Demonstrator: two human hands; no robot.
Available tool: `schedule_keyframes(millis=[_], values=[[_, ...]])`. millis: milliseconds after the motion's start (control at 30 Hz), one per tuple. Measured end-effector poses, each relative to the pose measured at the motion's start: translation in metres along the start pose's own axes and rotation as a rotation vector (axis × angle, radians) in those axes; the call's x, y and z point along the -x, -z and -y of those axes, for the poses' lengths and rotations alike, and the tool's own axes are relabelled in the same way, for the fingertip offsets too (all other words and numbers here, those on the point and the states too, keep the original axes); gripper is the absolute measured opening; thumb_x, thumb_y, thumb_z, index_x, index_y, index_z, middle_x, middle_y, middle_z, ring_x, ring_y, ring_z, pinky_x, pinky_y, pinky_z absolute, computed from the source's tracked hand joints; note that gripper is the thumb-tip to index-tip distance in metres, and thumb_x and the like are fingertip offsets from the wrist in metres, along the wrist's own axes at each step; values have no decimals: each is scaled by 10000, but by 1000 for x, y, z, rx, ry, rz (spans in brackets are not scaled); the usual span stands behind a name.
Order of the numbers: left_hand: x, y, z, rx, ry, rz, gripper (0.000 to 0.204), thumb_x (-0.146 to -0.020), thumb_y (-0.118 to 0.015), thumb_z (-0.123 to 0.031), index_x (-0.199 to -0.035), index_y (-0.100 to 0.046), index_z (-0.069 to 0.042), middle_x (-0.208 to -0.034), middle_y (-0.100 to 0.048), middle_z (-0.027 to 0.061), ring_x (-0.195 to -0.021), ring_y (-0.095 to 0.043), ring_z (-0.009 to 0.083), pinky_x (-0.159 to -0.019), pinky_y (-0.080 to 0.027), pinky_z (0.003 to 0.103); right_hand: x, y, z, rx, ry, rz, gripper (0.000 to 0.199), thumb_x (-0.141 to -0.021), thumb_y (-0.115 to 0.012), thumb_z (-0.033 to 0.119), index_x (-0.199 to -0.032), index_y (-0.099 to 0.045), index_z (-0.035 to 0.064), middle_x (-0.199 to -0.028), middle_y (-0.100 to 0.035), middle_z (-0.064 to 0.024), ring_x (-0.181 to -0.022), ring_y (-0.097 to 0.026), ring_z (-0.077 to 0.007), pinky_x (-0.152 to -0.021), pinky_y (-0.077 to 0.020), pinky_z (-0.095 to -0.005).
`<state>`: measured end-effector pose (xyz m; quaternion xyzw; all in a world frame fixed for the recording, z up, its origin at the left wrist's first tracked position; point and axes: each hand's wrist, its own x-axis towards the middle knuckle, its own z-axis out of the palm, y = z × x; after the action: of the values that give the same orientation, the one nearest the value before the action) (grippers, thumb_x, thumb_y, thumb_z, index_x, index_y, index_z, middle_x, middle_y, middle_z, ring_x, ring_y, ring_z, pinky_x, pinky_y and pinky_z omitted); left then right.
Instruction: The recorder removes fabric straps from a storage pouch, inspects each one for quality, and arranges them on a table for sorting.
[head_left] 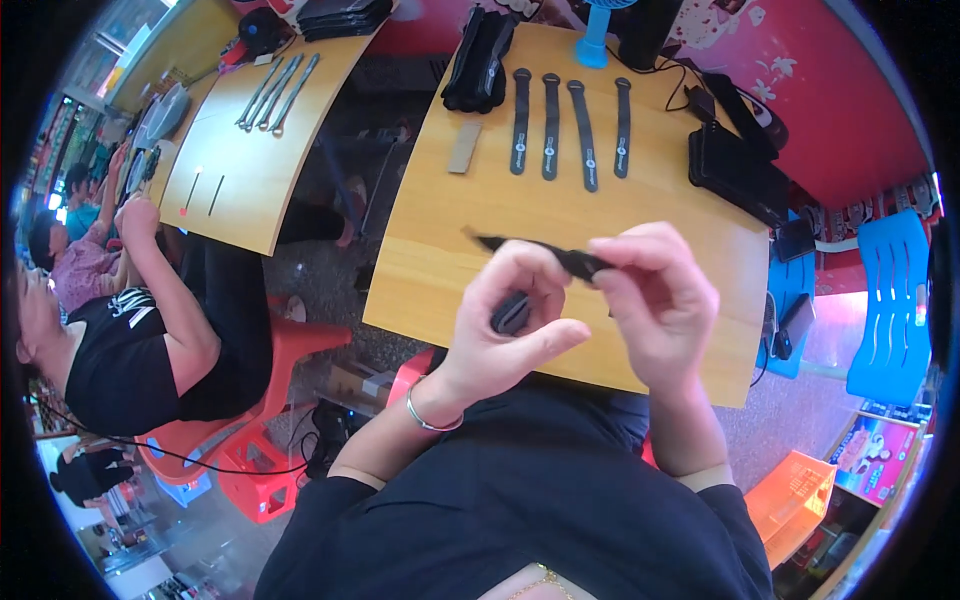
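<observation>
Above the front of the table, my left hand (512, 325) is curled. In its palm sits a small black bundle (511, 313) that looks folded or rolled; its kind is not clear. A dark strap (574, 262) runs across the left fingertips, its far end blurred. My right hand (662, 300) pinches the strap's right end between thumb and fingers. Beyond my hands lie several dark grey straps in a row, among them a left strap (520, 122) and a right strap (622, 128), each with a white mark and a looped far end.
A pile of black straps (480, 60) and a brown card strip (465, 147) lie at the table's (420, 250) left. A blue fan (595, 35) stands behind. Black pouches (735, 165) sit at the right edge. At left, a seated person (140, 340) is by another table (235, 190).
</observation>
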<state>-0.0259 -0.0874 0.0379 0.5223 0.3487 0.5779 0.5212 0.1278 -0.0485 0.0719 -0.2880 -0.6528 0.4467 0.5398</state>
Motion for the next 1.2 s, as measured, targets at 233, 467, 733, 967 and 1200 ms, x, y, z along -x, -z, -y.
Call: schedule_keyframes(millis=[233,467,733,967,1200], values=[[15,7,14,405,160,-66,341,-961,-489,-290,-1146,-409,-15,-859,-558,49,-462,-327,1,-423,-238,162,20,-1,-9,37,-24,142,178,-745,-645,-94,-854,-651,46,-895,-627,-82,-855,-633,-200,-759,-515,-288],[12,39,12,467,89,-290,339,-1005,-344,-296,-1217,-438,-47,-1017,-626,154,-427,-272,7,-406,-233,169,39,30,-30,-61,-161,190,185,-786,-522,-159,-797,-580,17,-904,-583,-117,-944,-609,-258,-825,-498,-340],[15,10,2,99,138,-153,159,-910,-525,-39,-1068,-516,-28,-828,-556,36,-637,-463,20,-550,-371,165,7,16,2,398,-31,166,202,-732,-626,-58,-902,-647,50,-961,-643,-84,-930,-612,-225,-749,-486,-315],[9,-3,1,-330,-27,14,238,-833,-607,4,-1057,-526,-4,-937,-536,39,-636,-471,56,-534,-359,184,-6,-8,14,394,29,129,247,-677,-720,-4,-909,-672,69,-781,-647,-33,-606,-583,-143,-544,-460,-248],[19,7,-1,54,-39,-173,160,-824,-618,7,-956,-528,5,-914,-515,23,-568,-405,3,-497,-311,158,4,-7,5,455,359,-44,282,-661,-724,-23,-920,-693,85,-841,-640,-53,-712,-624,-166,-615,-502,-253]])
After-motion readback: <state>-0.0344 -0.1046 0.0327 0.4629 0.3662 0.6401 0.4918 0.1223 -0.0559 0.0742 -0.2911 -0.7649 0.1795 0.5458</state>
